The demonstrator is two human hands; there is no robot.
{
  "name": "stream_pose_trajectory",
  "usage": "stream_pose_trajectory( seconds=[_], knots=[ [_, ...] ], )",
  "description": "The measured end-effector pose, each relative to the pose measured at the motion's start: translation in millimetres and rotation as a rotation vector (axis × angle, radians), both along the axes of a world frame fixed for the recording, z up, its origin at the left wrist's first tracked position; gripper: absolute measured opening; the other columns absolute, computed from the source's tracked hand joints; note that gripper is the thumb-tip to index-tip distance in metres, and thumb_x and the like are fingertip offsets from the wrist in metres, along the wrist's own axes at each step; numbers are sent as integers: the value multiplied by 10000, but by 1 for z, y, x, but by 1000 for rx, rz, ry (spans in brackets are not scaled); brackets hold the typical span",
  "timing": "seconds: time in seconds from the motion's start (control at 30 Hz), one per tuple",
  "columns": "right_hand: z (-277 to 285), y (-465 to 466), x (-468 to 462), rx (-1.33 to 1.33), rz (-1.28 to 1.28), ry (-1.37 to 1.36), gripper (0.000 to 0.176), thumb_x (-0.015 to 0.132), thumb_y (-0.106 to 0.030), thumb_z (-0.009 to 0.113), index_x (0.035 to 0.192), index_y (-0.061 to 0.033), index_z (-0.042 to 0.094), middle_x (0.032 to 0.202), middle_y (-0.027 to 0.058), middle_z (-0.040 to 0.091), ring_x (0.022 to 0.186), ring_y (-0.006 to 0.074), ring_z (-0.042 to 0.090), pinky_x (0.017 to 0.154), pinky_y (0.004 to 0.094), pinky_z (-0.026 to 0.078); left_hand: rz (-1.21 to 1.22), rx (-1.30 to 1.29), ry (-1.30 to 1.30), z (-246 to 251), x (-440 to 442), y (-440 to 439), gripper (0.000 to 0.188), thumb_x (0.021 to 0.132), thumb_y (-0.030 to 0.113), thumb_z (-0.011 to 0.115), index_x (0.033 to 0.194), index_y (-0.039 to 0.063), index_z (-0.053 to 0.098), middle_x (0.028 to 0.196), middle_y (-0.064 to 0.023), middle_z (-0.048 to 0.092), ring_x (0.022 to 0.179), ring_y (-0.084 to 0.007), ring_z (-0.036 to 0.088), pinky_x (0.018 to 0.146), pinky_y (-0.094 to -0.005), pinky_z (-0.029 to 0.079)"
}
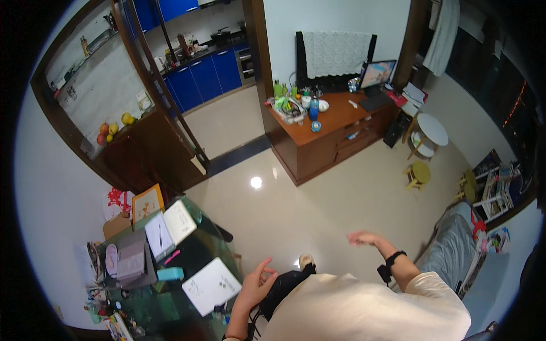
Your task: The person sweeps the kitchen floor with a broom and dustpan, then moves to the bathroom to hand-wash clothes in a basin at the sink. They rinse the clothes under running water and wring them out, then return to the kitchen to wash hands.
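My left hand (259, 283) is raised near the right edge of the green glass-topped table, fingers apart, with nothing in it. On the table beside it lies a white board or notebook (212, 286) with writing on it. Behind that are a teal box (170, 274), a pink marker (172, 257), an open notebook (180, 221) and a pen (160, 235) on a white pad. My right hand (363, 238), slightly blurred, reaches out over the tiled floor and holds nothing visible; a black band is on that forearm.
A wooden desk (318, 145) with a monitor (378, 73) stands ahead. Stools (418, 174) and a round white side table (432, 129) are at the right, near a grey-covered sofa (452, 243). A doorway at the upper left leads to a kitchen with blue cabinets (207, 79).
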State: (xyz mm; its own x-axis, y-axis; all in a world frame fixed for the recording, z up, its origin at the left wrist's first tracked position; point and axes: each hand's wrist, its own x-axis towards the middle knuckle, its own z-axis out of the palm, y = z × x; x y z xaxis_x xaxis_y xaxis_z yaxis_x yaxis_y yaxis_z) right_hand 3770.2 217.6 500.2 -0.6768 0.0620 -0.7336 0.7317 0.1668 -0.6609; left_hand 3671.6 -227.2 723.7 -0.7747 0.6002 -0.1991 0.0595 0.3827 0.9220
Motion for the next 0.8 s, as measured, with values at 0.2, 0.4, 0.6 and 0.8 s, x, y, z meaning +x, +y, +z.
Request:
stream_pose_trajectory(
  seconds=[0.2,0.4,0.6,0.8],
  knots=[
    [-34,107,-48,-30,-37,-276,534,852,-466,526,1264,-132,462,1138,65,581,1025,176,564,865,331,448,-100,-89,16,3,-139,76,473,818,152,619,1246,57,444,889,-90,634,563,-129,523,533,-257,434],
    [-26,184,-250,-289,10,-209,556,869,-460,503,1304,-124,417,1237,107,511,1112,210,517,902,361,434,7,-157,-30,-2,-286,143,441,827,176,597,1231,52,468,879,-99,638,575,-139,548,550,-269,447],
    [-19,155,-551,-256,584,-107,554,876,-498,471,1312,-162,413,1224,109,515,1097,221,528,904,374,433,212,-176,-14,23,-404,182,470,816,215,601,1228,31,470,890,-105,639,586,-165,566,562,-277,455],
    [11,18,-805,-272,984,42,576,844,-533,502,1247,-122,472,1151,94,546,998,212,561,821,345,456,381,-263,55,28,-525,184,456,807,199,610,1207,18,486,857,-87,649,572,-156,561,569,-277,464]
  ],
)
